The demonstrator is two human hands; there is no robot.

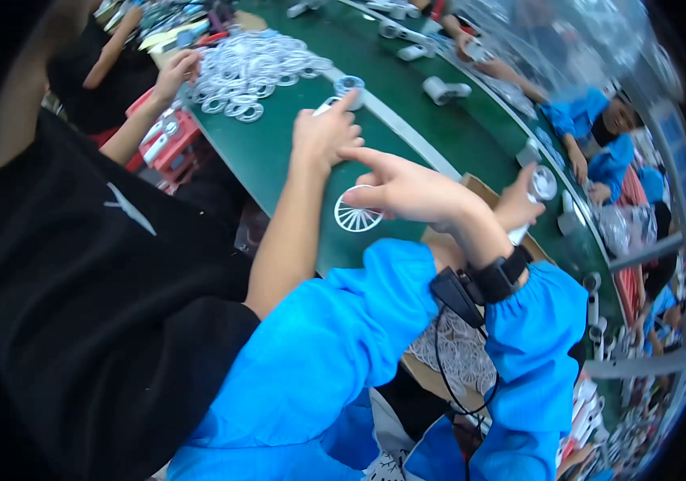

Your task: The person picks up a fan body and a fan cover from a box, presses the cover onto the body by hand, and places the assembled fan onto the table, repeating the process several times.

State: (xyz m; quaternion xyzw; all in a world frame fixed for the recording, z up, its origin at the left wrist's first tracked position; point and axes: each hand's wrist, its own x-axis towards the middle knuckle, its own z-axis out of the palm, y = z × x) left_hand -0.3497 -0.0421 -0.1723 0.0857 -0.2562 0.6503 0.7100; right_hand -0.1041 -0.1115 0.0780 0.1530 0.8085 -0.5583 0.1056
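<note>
My arms, in blue sleeves, cross each other. My right hand [407, 188], with a black strap at the wrist, reaches left over the green belt [279, 152], fingers apart. Its fingertips rest at the edge of a white spoked disc [353, 215] lying flat on the belt. My left hand [519, 207] shows behind the right forearm, closed around a white cylindrical part [542, 186]. A co-worker in black at my left stretches a bare arm across; that hand [323, 132] pinches a small white piece next to a grey round part [349, 83].
A cardboard box [483, 191] holding several white spoked discs [459, 353] sits under my arms. A heap of white rings [251, 68] lies farther up the belt near another person's hand [176, 70]. Red trays [171, 144] stand at the left; workers in blue sit across the belt.
</note>
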